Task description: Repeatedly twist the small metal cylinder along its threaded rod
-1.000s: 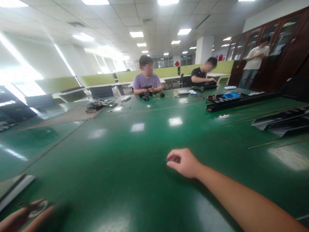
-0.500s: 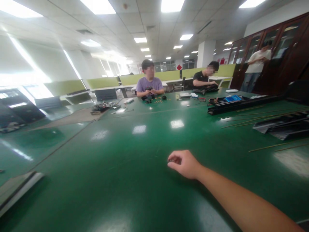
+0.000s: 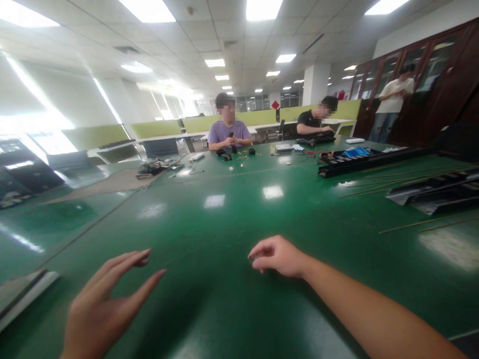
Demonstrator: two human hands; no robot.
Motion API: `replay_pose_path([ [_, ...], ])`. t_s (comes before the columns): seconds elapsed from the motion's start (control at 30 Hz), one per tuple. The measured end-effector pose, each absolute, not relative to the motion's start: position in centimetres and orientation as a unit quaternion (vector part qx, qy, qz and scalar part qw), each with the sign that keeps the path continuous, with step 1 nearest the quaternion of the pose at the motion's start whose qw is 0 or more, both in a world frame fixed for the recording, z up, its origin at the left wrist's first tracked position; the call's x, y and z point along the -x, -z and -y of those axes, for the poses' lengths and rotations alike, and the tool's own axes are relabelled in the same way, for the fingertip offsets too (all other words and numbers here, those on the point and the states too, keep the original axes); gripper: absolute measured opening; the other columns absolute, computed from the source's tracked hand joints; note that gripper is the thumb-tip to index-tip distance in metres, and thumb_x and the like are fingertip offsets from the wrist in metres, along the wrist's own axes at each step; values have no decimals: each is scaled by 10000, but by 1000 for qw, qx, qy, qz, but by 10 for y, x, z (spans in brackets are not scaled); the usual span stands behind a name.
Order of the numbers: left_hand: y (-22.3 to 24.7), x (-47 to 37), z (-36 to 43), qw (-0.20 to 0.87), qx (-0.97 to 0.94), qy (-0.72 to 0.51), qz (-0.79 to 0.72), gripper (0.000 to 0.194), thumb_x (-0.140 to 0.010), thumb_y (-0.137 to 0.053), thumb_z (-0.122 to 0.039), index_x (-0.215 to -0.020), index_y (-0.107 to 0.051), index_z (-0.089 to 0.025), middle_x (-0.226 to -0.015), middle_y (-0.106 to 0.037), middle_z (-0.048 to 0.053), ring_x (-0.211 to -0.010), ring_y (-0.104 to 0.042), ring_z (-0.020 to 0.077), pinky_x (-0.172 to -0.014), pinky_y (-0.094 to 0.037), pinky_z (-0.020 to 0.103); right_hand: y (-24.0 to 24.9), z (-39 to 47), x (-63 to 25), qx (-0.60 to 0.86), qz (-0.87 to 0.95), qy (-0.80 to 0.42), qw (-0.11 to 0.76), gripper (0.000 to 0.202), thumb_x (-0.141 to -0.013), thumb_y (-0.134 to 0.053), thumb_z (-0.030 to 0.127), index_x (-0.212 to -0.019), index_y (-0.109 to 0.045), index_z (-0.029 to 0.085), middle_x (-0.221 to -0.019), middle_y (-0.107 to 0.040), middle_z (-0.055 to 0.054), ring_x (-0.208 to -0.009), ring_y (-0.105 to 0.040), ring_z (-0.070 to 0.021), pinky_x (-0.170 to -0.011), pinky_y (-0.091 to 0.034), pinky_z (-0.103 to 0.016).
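Observation:
My right hand point(image 3: 279, 257) is over the middle of the green table point(image 3: 209, 224), its fingers curled together. Between thumb and fingertips sits a small dark object point(image 3: 255, 257), mostly hidden, too small to name. To the left, my left hand point(image 3: 108, 296) hangs above the tabletop with thumb and fingers apart and nothing between them. Its shadow falls on the green surface below. A wide gap separates the two hands.
Black metal channels point(image 3: 437, 192) and thin rods point(image 3: 407, 227) lie at the right. A flat board point(image 3: 26, 294) is at the left edge. Two people point(image 3: 229, 132) sit across the table with black parts; another person point(image 3: 394, 99) stands by the cabinets.
My left hand has come into view from the lower left, fingers apart. My right hand has shifted slightly left, still pinching the small dark object.

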State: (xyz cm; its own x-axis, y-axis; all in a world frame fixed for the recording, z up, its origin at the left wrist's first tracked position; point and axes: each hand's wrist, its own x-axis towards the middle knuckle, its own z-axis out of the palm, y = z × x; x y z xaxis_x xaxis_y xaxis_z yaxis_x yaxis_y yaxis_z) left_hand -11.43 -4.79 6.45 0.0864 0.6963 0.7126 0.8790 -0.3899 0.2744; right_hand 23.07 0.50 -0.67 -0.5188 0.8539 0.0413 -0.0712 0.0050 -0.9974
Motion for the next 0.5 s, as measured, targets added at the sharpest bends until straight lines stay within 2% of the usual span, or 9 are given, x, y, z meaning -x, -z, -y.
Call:
replay_pose_path([
  [0.1,-59,71,35,37,817,350,457,522,-794,-729,-447,-1279,-564,-350,-1166,-641,14,-1009,-645,224,-952,-552,387,5,-5,-233,307,597,-653,352,359,-646,-834,338,-924,-757,124,-812,-718,-49,-603,-620,-114,-628,-485,-255],
  [0.2,-55,26,26,-66,874,283,389,658,-764,-770,-413,-1365,-519,-317,-1283,-611,77,-1140,-613,261,-1005,-528,403,6,-5,-234,307,583,-674,334,416,-633,-847,374,-956,-764,126,-786,-721,-53,-615,-620,-121,-642,-478,-262],
  [0.27,-54,1,22,-123,887,267,356,584,-783,-758,-374,-1331,-563,-323,-1272,-621,87,-1155,-607,263,-1004,-527,413,7,-5,-234,299,569,-689,334,432,-611,-860,389,-934,-767,118,-757,-714,-50,-630,-620,-129,-665,-483,-276],
  [0.33,-52,-16,20,-161,893,274,318,419,-827,-717,-320,-1240,-644,-331,-1200,-658,85,-1101,-633,244,-951,-553,387,7,-5,-234,281,560,-702,338,424,-588,-870,392,-892,-770,113,-745,-707,-45,-652,-624,-138,-700,-490,-294],
  [0.4,-50,-27,20,-170,893,301,288,289,-861,-678,-268,-1143,-703,-327,-1116,-692,76,-1037,-655,220,-897,-568,353,7,-4,-234,267,557,-710,339,406,-577,-874,388,-862,-772,117,-734,-703,-36,-669,-626,-144,-723,-491,-302],
  [0.5,-47,-33,22,-177,881,339,277,210,-872,-662,-222,-1056,-725,-302,-1052,-715,50,-1004,-662,196,-880,-565,326,7,-3,-233,257,551,-716,341,379,-587,-871,385,-837,-766,120,-727,-695,-26,-666,-619,-139,-721,-487,-294],
])
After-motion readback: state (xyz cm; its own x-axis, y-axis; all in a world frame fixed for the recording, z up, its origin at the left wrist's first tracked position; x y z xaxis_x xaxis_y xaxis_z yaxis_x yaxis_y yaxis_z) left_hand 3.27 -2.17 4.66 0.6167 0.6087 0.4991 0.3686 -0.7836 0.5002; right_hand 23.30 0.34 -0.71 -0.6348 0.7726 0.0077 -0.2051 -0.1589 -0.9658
